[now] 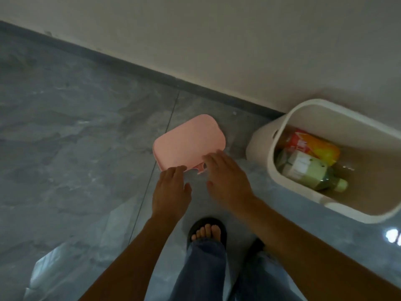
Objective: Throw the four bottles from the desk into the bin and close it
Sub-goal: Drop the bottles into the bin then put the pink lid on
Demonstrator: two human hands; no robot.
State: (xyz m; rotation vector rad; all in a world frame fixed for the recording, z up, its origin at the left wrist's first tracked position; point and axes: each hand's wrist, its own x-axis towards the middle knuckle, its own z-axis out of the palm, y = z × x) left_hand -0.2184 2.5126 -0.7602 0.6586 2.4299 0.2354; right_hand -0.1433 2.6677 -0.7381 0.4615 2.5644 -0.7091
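A white bin (282,127) stands open on the floor at the right, against the wall. Inside it lie bottles: one with a red and orange label (312,146) and a green one with a pale cap (312,172); others are hard to tell apart. The pink lid (188,140) lies flat on the floor left of the bin. My left hand (171,190) and my right hand (225,179) reach down to the lid's near edge, fingers spread and fingertips at or on the edge. Neither hand grips anything that I can see.
The grey marble-look floor (76,137) runs to a dark skirting board (130,66) and a pale wall. My foot in a black sandal (207,232) and jeans legs are below the hands. A bright reflection sits on the floor at the lower left.
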